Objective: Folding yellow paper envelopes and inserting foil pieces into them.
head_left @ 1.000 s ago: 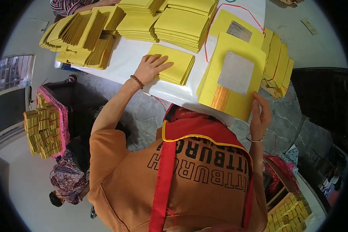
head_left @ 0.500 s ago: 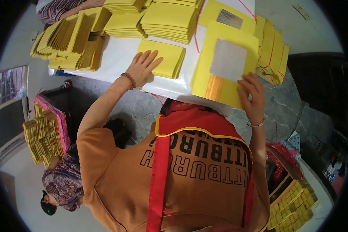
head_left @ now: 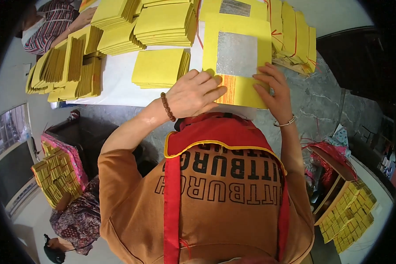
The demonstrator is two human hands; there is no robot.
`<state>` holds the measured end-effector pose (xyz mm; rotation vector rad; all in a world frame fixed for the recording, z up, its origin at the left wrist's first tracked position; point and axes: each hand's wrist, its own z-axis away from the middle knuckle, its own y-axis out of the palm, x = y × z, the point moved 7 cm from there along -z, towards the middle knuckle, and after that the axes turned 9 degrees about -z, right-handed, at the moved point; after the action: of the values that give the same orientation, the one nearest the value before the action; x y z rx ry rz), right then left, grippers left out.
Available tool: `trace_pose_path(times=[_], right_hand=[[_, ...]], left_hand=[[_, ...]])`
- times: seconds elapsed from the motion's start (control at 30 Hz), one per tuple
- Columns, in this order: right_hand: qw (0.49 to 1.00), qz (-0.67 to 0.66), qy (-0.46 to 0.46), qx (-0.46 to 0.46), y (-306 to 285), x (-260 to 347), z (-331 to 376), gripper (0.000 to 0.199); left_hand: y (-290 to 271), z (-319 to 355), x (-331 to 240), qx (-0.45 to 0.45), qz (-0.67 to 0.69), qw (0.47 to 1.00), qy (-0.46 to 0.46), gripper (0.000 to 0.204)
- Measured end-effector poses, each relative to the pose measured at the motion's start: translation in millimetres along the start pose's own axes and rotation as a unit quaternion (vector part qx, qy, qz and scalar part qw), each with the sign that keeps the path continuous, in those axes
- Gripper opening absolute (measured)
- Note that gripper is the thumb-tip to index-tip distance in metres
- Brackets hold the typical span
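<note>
A stack of yellow paper sheets (head_left: 264, 44), the top one bearing a silver foil square and an orange patch, lies at the table's near right. My left hand (head_left: 196, 93), with a brown bead bracelet, has bent fingers closed at the sheet's near left edge, beside the orange patch. At the right edge my right hand (head_left: 275, 90), wearing a bangle, rests fingertips and thumb apart on the paper. A small pile of folded yellow paper (head_left: 157, 67) sits just left of my left hand. The underside of the sheet is hidden.
Taller piles of folded yellow paper (head_left: 165, 23) stand behind, with more bundles (head_left: 77, 66) at left. Red-tied yellow bundles (head_left: 295, 35) lie at right. A co-worker's arm (head_left: 75, 26) reaches in at far left. Another person (head_left: 77, 215) is at lower left, by a pink-edged box (head_left: 72, 160).
My left hand has left the small folded pile and moved right to the yellow sheet's edge. My right hand stays at its right edge. The view has shifted slightly.
</note>
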<state>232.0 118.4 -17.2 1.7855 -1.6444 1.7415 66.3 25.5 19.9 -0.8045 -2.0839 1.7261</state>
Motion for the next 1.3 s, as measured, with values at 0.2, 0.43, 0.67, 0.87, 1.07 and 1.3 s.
trace_pose_path(times=[0.2,0.43,0.67,0.87,1.07,1.3], right_hand=[[0.996,-0.081,0.038,0.029,-1.6,-11.0,1.8,0.014],[0.988,-0.136,0.061,0.039,-1.5,-16.9,0.1,0.026],[0.983,-0.17,0.062,0.025,-2.0,-14.6,-1.0,0.03],[0.979,-0.199,0.039,0.036,-2.0,-20.1,1.4,0.054],[0.972,-0.229,0.023,0.038,-2.3,-27.3,3.8,0.061],[0.989,-0.126,-0.026,0.075,-2.3,-16.0,3.4,0.035]], left_hand=[[-1.0,-5.5,13.9,-0.039,0.155,0.987,-0.02,0.011],[9.0,-15.0,33.0,0.056,0.306,0.945,-0.104,0.01],[20.8,-15.0,40.5,0.11,0.378,0.903,-0.171,0.009],[28.3,-14.5,45.8,0.152,0.403,0.878,-0.208,0.008],[28.9,-16.9,47.3,0.174,0.422,0.859,-0.231,0.013],[36.6,-11.1,53.6,0.148,0.48,0.827,-0.251,0.012]])
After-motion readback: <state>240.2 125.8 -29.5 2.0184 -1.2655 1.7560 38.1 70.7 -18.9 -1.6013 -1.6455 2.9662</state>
